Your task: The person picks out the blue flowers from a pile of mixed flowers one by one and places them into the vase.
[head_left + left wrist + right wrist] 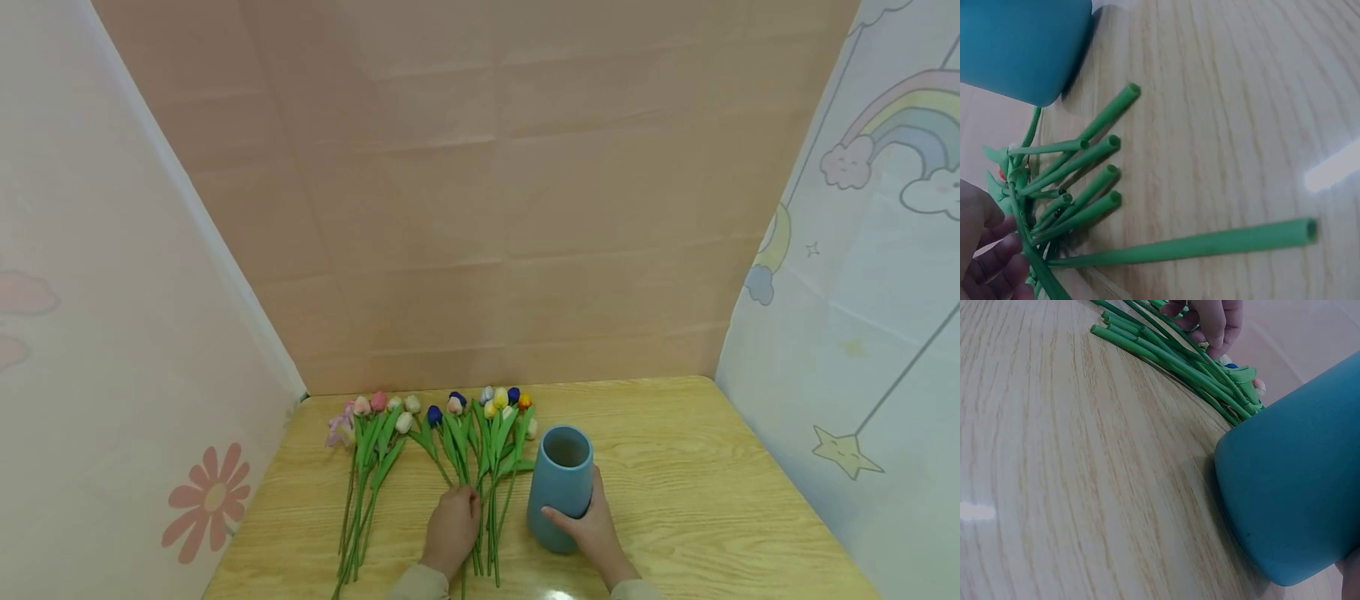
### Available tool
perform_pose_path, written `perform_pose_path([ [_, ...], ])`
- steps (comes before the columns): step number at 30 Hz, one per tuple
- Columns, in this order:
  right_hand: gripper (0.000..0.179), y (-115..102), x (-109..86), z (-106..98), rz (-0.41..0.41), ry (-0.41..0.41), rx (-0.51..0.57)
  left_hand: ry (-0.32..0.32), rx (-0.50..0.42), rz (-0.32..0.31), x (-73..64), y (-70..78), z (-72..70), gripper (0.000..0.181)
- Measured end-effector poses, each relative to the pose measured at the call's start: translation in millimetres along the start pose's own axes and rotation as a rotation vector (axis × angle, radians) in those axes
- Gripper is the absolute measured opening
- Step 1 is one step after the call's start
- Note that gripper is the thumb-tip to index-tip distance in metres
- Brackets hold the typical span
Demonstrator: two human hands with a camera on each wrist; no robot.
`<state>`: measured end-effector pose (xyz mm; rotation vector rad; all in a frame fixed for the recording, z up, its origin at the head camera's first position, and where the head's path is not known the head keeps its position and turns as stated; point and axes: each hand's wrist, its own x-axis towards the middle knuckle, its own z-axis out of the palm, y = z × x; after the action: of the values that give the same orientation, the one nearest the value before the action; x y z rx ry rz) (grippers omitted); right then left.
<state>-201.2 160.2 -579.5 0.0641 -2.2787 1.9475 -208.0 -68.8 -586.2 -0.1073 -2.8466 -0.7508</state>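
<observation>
A blue vase (560, 492) stands upright on the table, its mouth facing up. My right hand (597, 533) grips its right side, thumb across the near face and the other fingers partly hidden behind. To its left my left hand (452, 529) is over a bunch of artificial tulips (491, 467), curled fingers round a green stem (1021, 219). The bunch has blue, yellow, white, orange and pale pink heads at the far end. Its hollow stem ends (1110, 144) point toward the near edge. In the right wrist view the vase (1291, 469) hides part of the stems.
A second group of artificial flowers (367, 467), with pink and white heads, lies farther left on the wooden table (690, 492). A brown paper-like backdrop (495, 208) rises behind the table. Patterned white panels (885, 333) flank both sides.
</observation>
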Motion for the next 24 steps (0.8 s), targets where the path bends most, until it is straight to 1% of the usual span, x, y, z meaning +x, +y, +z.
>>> perform_pose_path([
  [2, 0.092, 0, 0.1, 0, 0.005, -0.002, 0.0, 0.022, 0.037, 0.015, 0.1, 1.3, 0.3, 0.003],
  [6, 0.093, 0, -0.1, 0, 0.009, -0.005, 0.002, 0.06, 0.063, 0.048, 1.5, 6.9, 0.1, 0.004],
  [9, 0.093, 0, -0.3, 0, 0.007, -0.007, 0.003, 0.084, 0.064, 0.095, 2.4, 13.6, -0.3, 0.007],
  [11, 0.093, 0, -0.3, 0, 0.004, -0.007, 0.003, 0.083, 0.062, 0.13, 2.5, 18.5, 0.5, 0.01],
  [13, 0.093, 0, -0.3, 0, 0.0, -0.004, 0.001, 0.057, 0.05, 0.152, 2.2, 23.2, 3.1, 0.012],
  [15, 0.093, -1, -0.3, 0, -0.002, 0.002, -0.001, 0.02, 0.037, 0.159, 1.8, 27.1, 7.3, 0.013],
  [18, 0.094, -1, -0.2, 0, -0.003, 0.012, -0.009, -0.041, 0.014, 0.136, 0.6, 31.4, 14.7, 0.013],
  [21, 0.094, -2, 0.1, 1, -0.002, 0.022, -0.021, -0.077, -0.006, 0.114, -1.1, 34.4, 19.6, 0.016],
  [24, 0.094, 0, 0.6, 1, -0.002, 0.028, -0.03, -0.106, -0.001, 0.092, -2.7, 35.6, 22.8, 0.023],
])
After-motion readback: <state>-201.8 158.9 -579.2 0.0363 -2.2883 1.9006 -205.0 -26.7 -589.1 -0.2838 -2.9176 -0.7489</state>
